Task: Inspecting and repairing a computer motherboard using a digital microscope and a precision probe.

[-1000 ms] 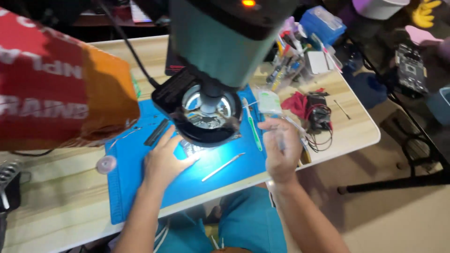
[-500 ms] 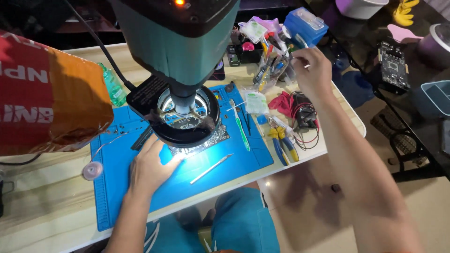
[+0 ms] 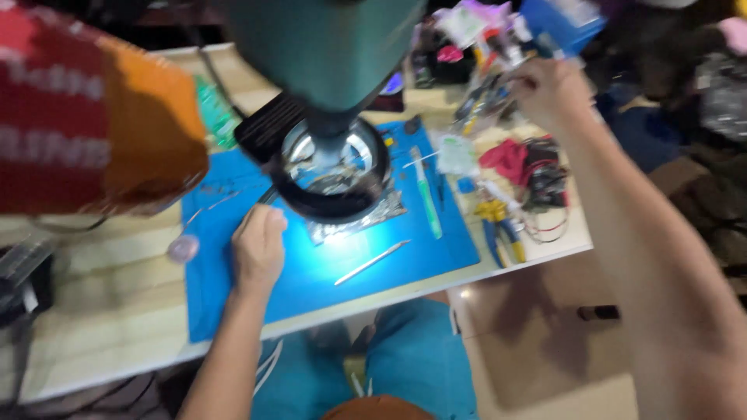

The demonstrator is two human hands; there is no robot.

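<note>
2 hands, and only 1 of them has moved. Your right hand (image 3: 548, 92) was down at the near right corner of the blue mat (image 3: 405, 268) a second ago; half a second back it had swung up toward the far right of the tabletop (image 3: 101, 342), and now it is in among the cluster of pens and small tools (image 3: 486, 74) beside the blue box (image 3: 562, 22). Its grip looks curled inward around something there, but the blur hides the fingertips, so I cannot tell whether you are pinching a tool or only touching one.

Your left hand (image 3: 258, 247) has stayed put through all 3 pictures. It rests palm down on the mat, just beside the foil-backed piece (image 3: 350, 222) lit under the microscope ring light (image 3: 331, 175), fingers loosely together and holding nothing.

So the work under the lens is waiting while you fetch: the piece lies steadied at your left, untouched by your right. Nearer than where you are reaching, the green-handled tool (image 3: 426, 194) and the thin metal pick (image 3: 372, 262) lie on the mat, and the yellow-handled pliers (image 3: 498, 225) sit just off its right edge.
</note>
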